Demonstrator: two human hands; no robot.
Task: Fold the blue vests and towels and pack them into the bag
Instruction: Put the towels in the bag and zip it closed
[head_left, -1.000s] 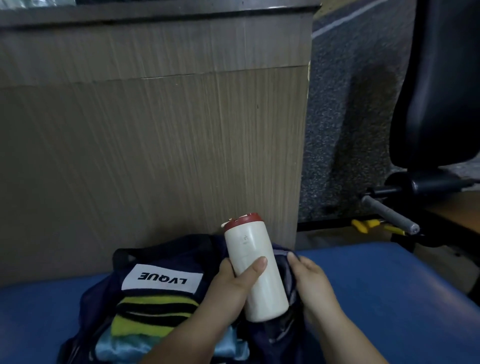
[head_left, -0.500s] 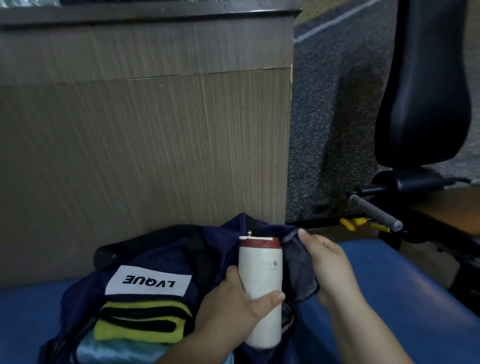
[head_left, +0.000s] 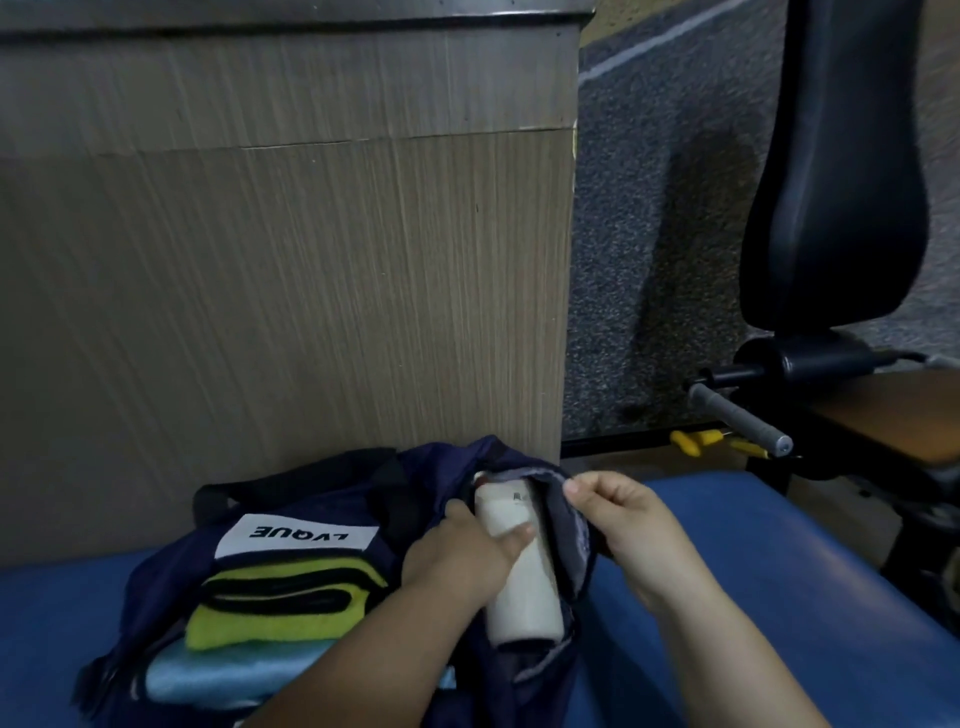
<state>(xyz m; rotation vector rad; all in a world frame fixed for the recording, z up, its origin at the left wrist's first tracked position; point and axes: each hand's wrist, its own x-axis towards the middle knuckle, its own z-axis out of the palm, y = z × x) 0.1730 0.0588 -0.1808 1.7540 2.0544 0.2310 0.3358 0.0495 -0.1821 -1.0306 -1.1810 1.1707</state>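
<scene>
A single head-worn wide-angle camera looks forward and down, close above the dark navy fabric bag (head_left: 171, 571). The wood-grain panel (head_left: 285, 286) rises directly behind the bag.

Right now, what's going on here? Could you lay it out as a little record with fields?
Left hand: grips the white bottle, whose top end sits inside the side pocket
Right hand: pinches the side pocket's edge, holding it open
Bag: navy, open, on a blue surface
Inside: folded yellow-and-black cloth on a folded light blue cloth
Behind: wooden panel; black chair to the right
</scene>
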